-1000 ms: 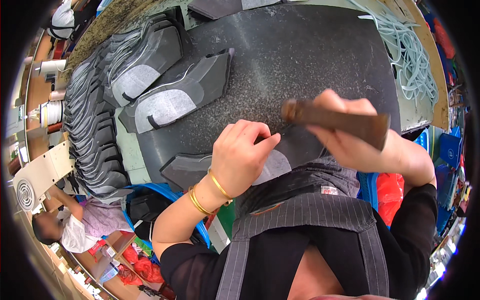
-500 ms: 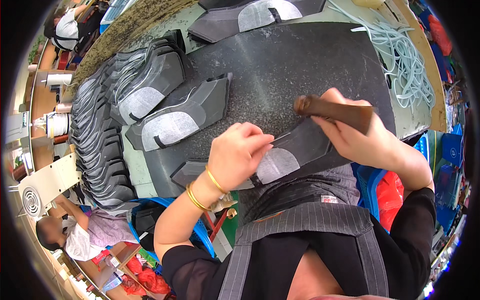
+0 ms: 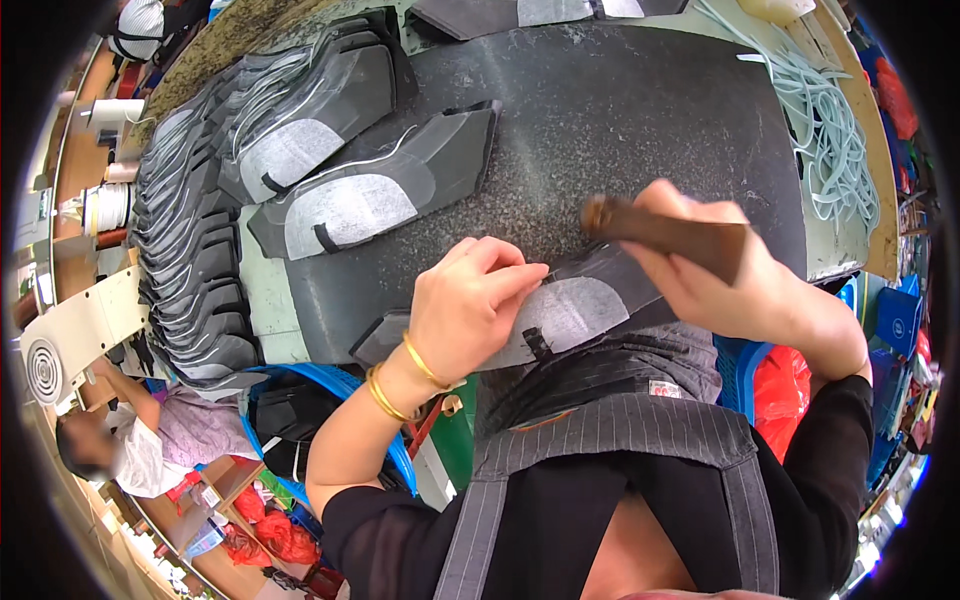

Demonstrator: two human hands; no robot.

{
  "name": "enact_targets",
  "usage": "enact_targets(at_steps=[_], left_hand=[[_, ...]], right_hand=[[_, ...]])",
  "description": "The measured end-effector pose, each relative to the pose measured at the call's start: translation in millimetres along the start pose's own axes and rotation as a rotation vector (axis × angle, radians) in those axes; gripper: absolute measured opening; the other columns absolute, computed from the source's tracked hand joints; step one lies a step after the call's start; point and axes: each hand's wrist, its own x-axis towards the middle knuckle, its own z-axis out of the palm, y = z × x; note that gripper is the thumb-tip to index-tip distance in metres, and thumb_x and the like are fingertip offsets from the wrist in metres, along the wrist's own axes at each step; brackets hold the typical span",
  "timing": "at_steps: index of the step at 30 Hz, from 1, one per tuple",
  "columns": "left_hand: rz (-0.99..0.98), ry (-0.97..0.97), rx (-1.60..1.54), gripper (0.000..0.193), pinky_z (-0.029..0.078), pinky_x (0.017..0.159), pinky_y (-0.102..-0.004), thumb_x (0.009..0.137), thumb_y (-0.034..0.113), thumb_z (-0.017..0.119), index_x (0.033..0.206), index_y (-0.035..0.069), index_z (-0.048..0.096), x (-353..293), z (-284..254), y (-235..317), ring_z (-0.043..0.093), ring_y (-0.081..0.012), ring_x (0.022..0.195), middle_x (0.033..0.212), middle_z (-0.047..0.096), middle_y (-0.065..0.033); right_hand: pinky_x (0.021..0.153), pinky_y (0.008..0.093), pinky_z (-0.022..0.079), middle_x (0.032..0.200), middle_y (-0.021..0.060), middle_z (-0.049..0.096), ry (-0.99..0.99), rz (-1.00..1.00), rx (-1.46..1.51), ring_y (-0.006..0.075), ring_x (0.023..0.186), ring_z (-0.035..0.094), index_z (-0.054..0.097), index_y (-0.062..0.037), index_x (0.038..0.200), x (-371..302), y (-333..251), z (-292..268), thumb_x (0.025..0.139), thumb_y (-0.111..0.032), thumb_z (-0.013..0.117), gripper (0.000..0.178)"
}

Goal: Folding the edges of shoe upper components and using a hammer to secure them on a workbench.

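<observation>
A dark grey panel like a flat shoe upper (image 3: pixel 648 285), with a pale rounded patch (image 3: pixel 580 305) and a small black tab, lies at the table's near edge. My left hand (image 3: pixel 470 300) rests over its left part. Thumb and forefinger pinch together at the panel's upper edge; what lies between them is too small to make out. My right hand (image 3: pixel 715 270) is closed around a brown hammer (image 3: pixel 675 235), blurred by motion. Its rounded end hovers by the panel's upper edge, near my left fingertips. Part of the hammer is hidden by my fingers.
Two matching panels (image 3: pixel 350 210) lie beyond my left hand on the black mat (image 3: pixel 640 110). A long overlapping row of panels (image 3: pixel 190 270) lines the left side. Pale blue cords (image 3: pixel 825 150) sit far right. A blue basket (image 3: pixel 400 460) stands below left; another person sits beyond.
The view has shifted, so the far table things sit higher in the picture. More of the panel's pale patch and black tab shows beside my left fingers. The hammer stays in my right hand.
</observation>
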Motion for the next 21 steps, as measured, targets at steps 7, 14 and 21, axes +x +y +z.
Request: enact_targets(at_steps=[7,14,21], left_hand=[[0.170,0.149,0.186,0.027,0.052,0.064,-0.0348,0.069,-0.002,0.069,0.094,0.006,0.074,23.2,22.7,18.4,0.062,-0.0245,0.074,0.085,0.064,-0.0051],[0.197,0.183,0.152,0.019,0.054,0.069,-0.0353,0.076,0.005,0.073,0.095,0.006,0.073,73.7,42.8,25.8,0.064,-0.0279,0.080,0.091,0.066,-0.0087],[0.079,0.001,0.063,0.018,0.054,0.067,-0.0344,0.080,0.008,0.071,0.097,0.010,0.075,51.9,29.2,11.1,0.063,-0.0231,0.077,0.090,0.065,-0.0035]], right_hand=[[0.054,0.0388,0.050,0.082,0.0132,0.058,-0.206,-0.053,-0.300,0.0264,0.065,0.065,0.065,-0.0083,0.115,15.5,-9.7,-15.4,0.086,-0.006,0.062,0.029],[0.050,0.0430,0.049,0.085,0.0133,0.054,-0.082,0.213,-0.128,0.0343,0.062,0.062,0.058,-0.0058,0.115,-14.1,27.6,-21.0,0.091,-0.010,0.060,0.025],[0.051,0.0413,0.048,0.086,0.0139,0.056,0.229,0.058,-0.009,0.0332,0.065,0.063,0.061,-0.0047,0.106,-12.3,40.2,-32.9,0.092,-0.008,0.058,0.015]])
